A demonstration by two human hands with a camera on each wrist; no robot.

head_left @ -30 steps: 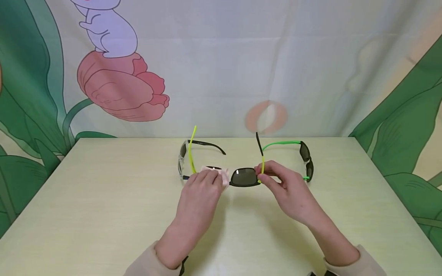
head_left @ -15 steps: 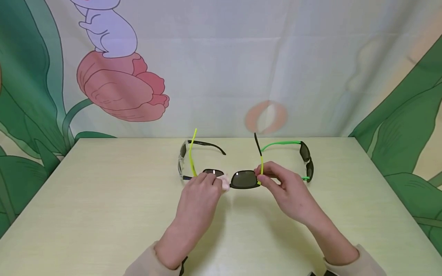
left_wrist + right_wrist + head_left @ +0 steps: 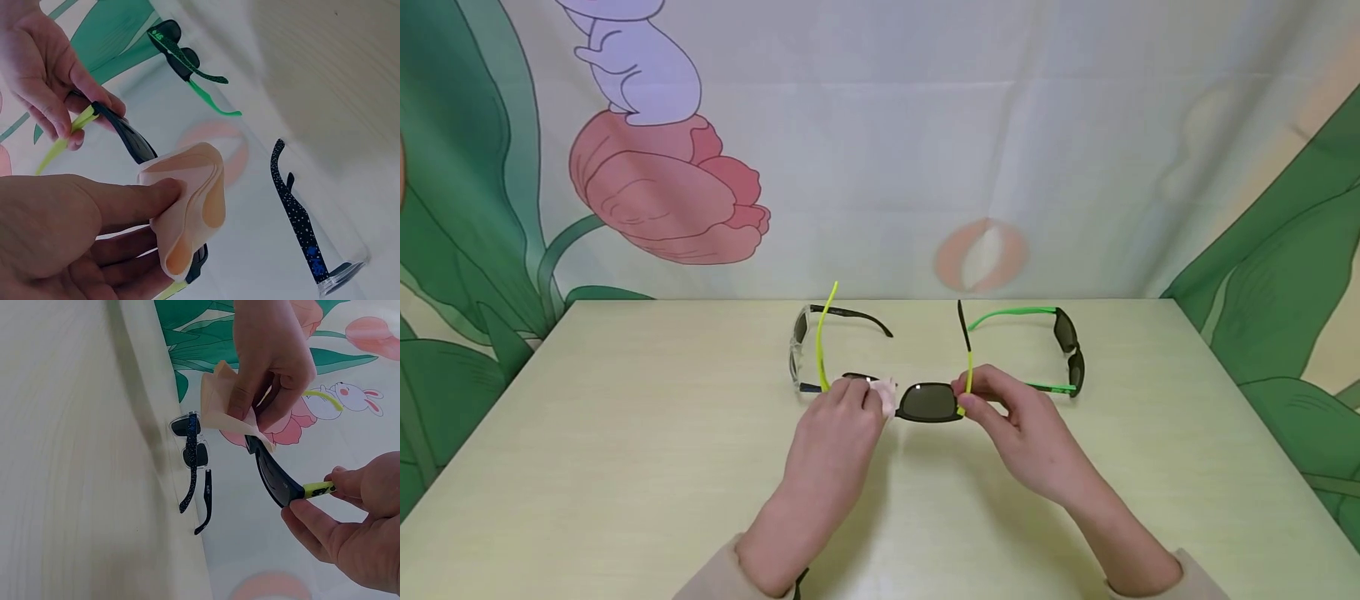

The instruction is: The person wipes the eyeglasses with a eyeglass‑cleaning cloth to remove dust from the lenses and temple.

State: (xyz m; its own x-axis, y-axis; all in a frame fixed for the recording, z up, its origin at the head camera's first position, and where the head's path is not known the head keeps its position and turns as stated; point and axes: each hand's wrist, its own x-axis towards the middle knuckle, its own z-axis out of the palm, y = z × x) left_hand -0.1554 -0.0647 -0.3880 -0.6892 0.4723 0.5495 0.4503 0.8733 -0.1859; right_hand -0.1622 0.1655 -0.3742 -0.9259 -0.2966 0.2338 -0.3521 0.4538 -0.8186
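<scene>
- Black sunglasses (image 3: 930,402) with yellow temples (image 3: 822,342) are held over the tabletop (image 3: 625,458), about the middle between left and right.
- Their long axis goes from left to right; the outer face of the front looks to the near side, and both temples point to the far side. The right one has a black end.
- The left hand (image 3: 838,433) is closed on a pale pink cloth (image 3: 194,200), with the thumb lying on it. The cloth is folded over the left part of the front, so the left lens is mostly hidden.
- The right hand (image 3: 1026,425) pinches the right corner of the frame between thumb and fingers, where the temple meets the front.
- Three pairs of sunglasses can be counted, together with one cloth and two hands.
- On the far left of the hands is one clear-framed pair (image 3: 801,327), its lenses turned to the left and its dark temples pointing right.
- On the far right is one green-templed pair (image 3: 1077,368), its lenses turned to the right and its temples pointing left.
- Behind the tabletop hangs one printed curtain (image 3: 850,150).
</scene>
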